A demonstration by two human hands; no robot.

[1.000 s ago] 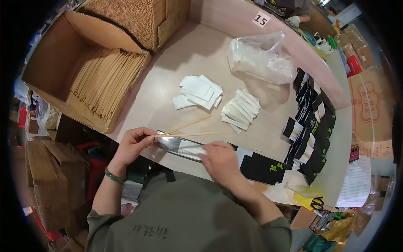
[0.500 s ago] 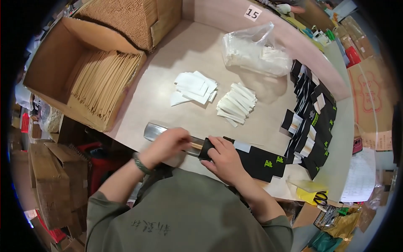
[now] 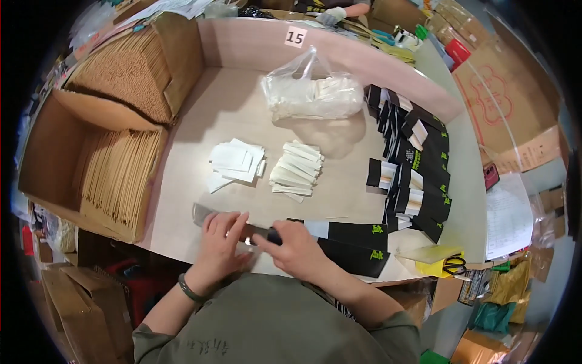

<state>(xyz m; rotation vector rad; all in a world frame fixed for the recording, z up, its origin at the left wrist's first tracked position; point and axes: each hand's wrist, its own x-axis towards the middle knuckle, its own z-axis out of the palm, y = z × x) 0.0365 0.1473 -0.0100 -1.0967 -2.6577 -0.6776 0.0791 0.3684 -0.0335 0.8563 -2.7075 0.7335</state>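
On the near edge of the table lies a shiny metal trough, partly covered by my left hand. That hand rests over it with fingers apart and thumb out, and I see nothing gripped in it. My right hand pinches a black paper sleeve at the trough's right end; most of the sleeve is hidden by the hand. To the right, flat black sleeves with green marks lie beneath my right wrist. Ahead are a pile of white squares and a pile of narrow white paper packets.
Cardboard boxes of wooden chopsticks stand at the left. A clear plastic bag of white packets sits at the back. Filled black sleeves are heaped at right, near scissors. A co-worker's gloved hand shows beyond the partition.
The view has shifted, so the table's things appear farther left. Chopsticks seen between my hands are out of sight now. My left hand has spread its fingers over the trough.
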